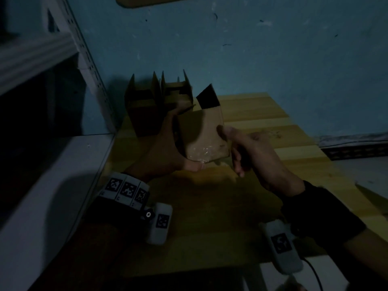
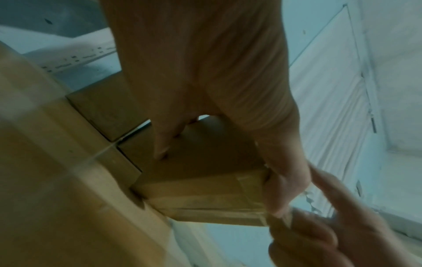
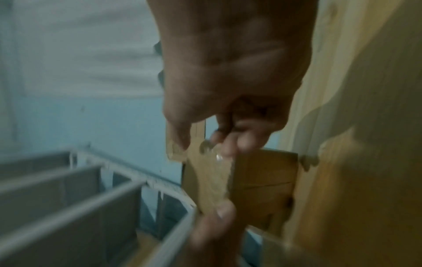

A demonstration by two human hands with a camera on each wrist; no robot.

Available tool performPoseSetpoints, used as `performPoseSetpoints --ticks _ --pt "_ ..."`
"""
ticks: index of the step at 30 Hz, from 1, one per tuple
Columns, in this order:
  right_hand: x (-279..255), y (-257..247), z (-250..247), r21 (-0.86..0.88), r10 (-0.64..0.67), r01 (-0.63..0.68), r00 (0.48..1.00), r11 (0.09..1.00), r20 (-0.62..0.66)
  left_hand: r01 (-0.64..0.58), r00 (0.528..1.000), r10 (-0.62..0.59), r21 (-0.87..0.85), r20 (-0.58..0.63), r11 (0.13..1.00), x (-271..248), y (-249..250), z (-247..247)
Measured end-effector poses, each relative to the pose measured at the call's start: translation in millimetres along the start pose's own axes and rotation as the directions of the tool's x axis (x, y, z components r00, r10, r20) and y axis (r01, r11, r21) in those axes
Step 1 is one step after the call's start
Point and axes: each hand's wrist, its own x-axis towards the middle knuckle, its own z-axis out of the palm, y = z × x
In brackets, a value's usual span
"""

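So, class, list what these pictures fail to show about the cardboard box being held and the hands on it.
Head view: cardboard box interior, its wall faces the camera.
Head view: left hand, its fingers behind the box.
Right wrist view: whether the right hand grips or merely touches the box, motion blur.

Dim frame. Left hand (image 1: 165, 152) grips cardboard box (image 1: 201, 131) from left, thumb at taped bottom edge. Right hand (image 1: 252, 152): thumb on box's right edge, looks like pinch, fingers curled below. Top flap (image 1: 207, 97) up. Box held above wooden table (image 1: 262, 114). Two open cartons (image 1: 144, 110) behind, at blue wall (image 1: 252, 49). White metal shelf (image 1: 42, 164) left.
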Motion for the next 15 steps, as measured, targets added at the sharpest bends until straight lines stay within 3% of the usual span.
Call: performPoseSetpoints --ticks 4,9,15 --pt "-1.7 0.9 4.4 -0.151 0.122 -0.124 0.992 0.981 -0.018 -0.001 1.0 0.001 0.012 -0.024 1.0 0.7 0.4 4.4" --pt "1.8 -2.5 0.5 -0.017 0.248 -0.248 0.968 0.969 0.04 -0.014 0.999 0.014 0.01 -0.051 1.0 2.8 -3.9 2.6" --pt "3.2 -1.0 0.2 0.136 0.273 -0.277 0.961 0.951 0.045 -0.006 0.997 0.009 0.036 -0.081 0.999 5.4 -4.5 5.8"
